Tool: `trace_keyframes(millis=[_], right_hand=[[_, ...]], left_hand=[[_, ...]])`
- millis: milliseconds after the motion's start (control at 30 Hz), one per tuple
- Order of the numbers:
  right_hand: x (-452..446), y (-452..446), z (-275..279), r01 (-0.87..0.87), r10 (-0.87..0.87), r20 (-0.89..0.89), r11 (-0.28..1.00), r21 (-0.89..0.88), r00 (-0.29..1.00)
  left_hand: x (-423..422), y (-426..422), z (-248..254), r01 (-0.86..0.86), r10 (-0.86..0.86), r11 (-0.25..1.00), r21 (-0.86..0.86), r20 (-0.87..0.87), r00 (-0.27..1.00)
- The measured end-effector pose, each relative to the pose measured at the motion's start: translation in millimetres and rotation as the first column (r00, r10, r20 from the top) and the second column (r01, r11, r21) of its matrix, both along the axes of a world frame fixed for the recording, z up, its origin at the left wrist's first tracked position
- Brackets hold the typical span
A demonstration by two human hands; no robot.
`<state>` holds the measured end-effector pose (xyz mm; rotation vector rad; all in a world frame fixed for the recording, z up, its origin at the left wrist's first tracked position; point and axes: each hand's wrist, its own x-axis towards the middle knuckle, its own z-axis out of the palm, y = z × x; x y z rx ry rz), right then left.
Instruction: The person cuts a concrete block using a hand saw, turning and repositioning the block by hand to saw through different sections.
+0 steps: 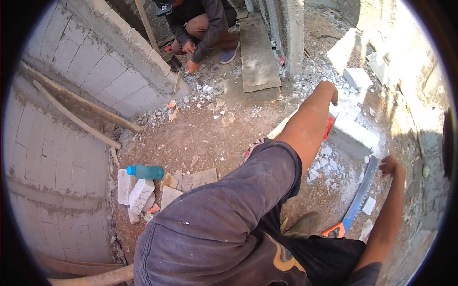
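Right hand [389, 166] hangs beside toothed metal saw [360, 198].

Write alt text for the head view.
Left hand and right hand near a pale block, an orange-handled saw beside it, on rubble-strewn ground. Another person crouches at the top; a blue bottle lies at left.

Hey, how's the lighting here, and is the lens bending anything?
Head view: strong glare washes out the upper right; the block wall at left is in softer light, its courses bowed by wide-angle distortion; black corners surround the round image; the saw looks reasonably sharp.
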<state>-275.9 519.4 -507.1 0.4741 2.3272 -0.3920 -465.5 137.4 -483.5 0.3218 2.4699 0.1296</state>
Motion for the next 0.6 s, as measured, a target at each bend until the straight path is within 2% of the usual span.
trace_keyframes(millis=[100, 600], right_hand=[[5, -6, 5, 0.001, -0.001, -0.048, 1.000, -0.010, 0.999], [8, -17, 18, -0.028, 0.029, -0.057, 0.999, 0.034, 0.998]], left_hand=[[-2, 0, -3, 0.002, -0.002, 1.000, -0.007, 0.000, 1.000], [4, -1, 2, 0.037, -0.038, 0.999, -0.016, -0.060, 0.998]])
